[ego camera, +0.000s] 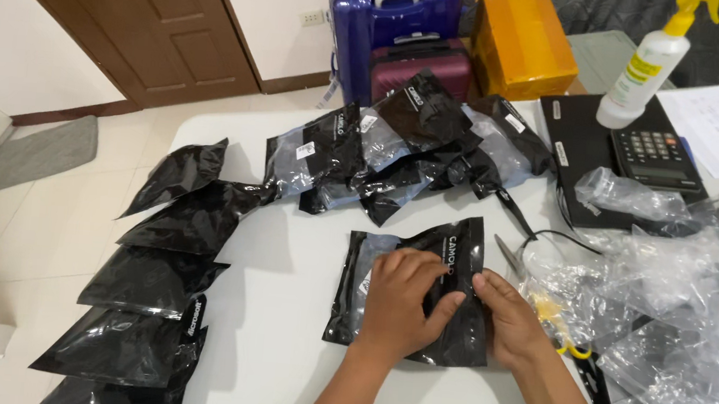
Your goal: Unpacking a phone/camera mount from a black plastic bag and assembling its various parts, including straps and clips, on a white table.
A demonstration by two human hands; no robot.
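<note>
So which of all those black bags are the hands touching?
The black bag lying alone mid-table, under both the left hand and the right hand. The heap of bags behind and the row of bags along the table's left edge go untouched.

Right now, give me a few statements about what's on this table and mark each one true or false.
1. Both hands, left hand and right hand, rest on a black pouch. True.
2. The spray bottle lies on its side. False: it stands upright.
3. A row of black pouches lies along the table's left edge. True.
4. The calculator sits on the floor. False: it rests on the black laptop.
5. The blue suitcase stands beyond the table. True.
</note>
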